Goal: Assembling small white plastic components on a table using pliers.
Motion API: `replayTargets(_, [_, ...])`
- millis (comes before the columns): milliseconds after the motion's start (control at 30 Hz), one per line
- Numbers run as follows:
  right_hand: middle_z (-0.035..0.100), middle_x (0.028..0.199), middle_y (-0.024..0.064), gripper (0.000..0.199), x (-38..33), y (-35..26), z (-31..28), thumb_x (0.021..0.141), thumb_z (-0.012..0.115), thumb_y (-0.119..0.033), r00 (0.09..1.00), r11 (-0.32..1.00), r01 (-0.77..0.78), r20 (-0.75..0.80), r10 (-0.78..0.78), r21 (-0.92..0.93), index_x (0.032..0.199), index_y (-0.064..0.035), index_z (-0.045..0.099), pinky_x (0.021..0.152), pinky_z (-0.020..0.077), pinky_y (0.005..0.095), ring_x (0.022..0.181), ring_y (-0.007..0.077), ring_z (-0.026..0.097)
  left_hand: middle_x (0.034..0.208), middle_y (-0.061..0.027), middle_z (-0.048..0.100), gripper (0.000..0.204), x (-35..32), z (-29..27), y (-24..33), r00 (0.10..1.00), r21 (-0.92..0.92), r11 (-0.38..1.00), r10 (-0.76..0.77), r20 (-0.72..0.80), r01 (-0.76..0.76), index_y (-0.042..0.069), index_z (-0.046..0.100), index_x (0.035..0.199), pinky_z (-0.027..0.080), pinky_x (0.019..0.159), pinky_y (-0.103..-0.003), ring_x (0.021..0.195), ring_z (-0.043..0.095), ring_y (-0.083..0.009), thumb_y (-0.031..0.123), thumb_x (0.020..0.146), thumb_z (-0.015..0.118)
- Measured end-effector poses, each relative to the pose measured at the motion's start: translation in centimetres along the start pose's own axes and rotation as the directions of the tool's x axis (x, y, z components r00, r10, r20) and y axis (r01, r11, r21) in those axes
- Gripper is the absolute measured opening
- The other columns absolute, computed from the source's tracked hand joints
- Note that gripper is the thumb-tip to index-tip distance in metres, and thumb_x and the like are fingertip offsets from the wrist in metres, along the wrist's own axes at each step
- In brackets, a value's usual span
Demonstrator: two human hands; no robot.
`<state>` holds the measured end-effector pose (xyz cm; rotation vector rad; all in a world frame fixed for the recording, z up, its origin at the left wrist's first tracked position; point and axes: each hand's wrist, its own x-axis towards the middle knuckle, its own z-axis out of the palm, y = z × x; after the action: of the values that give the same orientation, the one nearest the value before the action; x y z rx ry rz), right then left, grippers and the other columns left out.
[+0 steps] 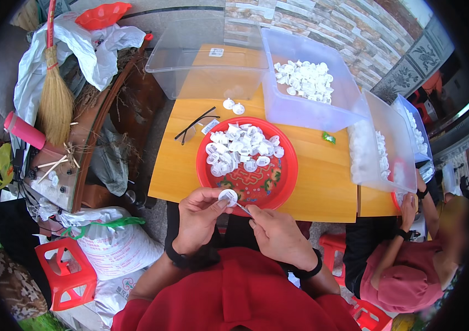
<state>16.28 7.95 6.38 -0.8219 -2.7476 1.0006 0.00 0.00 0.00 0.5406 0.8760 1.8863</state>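
Pinched between the thumb and fingers of my left hand (198,216) is a small round white plastic part (228,197). My right hand (278,231) grips a thin metal tool (242,208), whose tip meets the white part; its exact kind is too small to tell. Both hands are over the near rim of a red tray (204,179) with a printed pattern. Several similar white plastic parts (240,144) are heaped in the tray. Two more white parts (233,106) lie on the table just beyond it.
On the wooden table (317,187) are eyeglasses (196,126), a green packet (329,137), an empty clear bin (207,80) and a bin (317,113) of white parts. At right another person (405,276) works beside more bins. Red stools (66,276) and a white sack (116,248) stand below.
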Motion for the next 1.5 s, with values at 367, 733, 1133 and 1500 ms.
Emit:
replayTargets(367, [0.059,0.081,0.0214,0.043,1.2,0.4,0.4,0.084,0.050,-0.003,0.996,0.930,0.085,-0.067,-0.066,0.357,0.126,0.0011,0.044,0.066,0.0466,0.0390,0.074,0.0365,0.059,0.100,-0.0160,0.063,0.018,0.0,0.2,0.5,0.998,-0.055,0.997,-0.049,0.042,0.051,-0.004,0.058,0.100,0.054,0.075,-0.030,0.088,0.063,-0.0203,-0.010,0.084,0.053])
replayTargets(733, [0.060,0.085,0.0215,0.041,1.1,1.3,-0.1,0.085,0.048,-0.001,0.995,0.836,-0.062,0.096,0.012,0.545,0.126,0.0019,0.045,0.068,0.0463,0.0297,0.072,0.0274,0.061,0.103,-0.0165,0.062,0.018,-0.2,0.4,0.2,0.996,-0.041,0.999,0.002,0.089,0.002,-0.003,0.058,0.100,0.053,0.075,-0.030,0.089,0.062,-0.0197,-0.009,0.084,0.054])
replayTargets(1133, [0.056,0.071,0.0152,0.033,-0.3,0.0,-0.6,0.083,0.054,-0.008,0.987,0.995,0.101,-0.124,-0.102,-0.014,0.114,0.0020,0.052,0.054,0.0443,0.0415,0.062,0.0317,0.058,0.102,-0.0165,0.062,0.019,-0.4,0.6,0.2,1.000,0.008,1.000,0.004,0.031,-0.005,-0.004,0.057,0.102,0.053,0.075,-0.030,0.089,0.063,-0.0195,-0.009,0.084,0.054])
replayTargets(1500, [0.055,0.070,0.0139,0.035,0.0,-0.5,-0.4,0.083,0.052,-0.010,0.986,0.987,0.097,-0.120,-0.113,-0.125,0.115,0.0041,0.052,0.053,0.0443,0.0404,0.060,0.0302,0.057,0.102,-0.0176,0.062,0.019,-0.4,0.6,0.1,0.999,0.030,0.999,0.013,0.031,-0.014,-0.005,0.057,0.102,0.053,0.076,-0.030,0.089,0.063,-0.0208,-0.009,0.083,0.055])
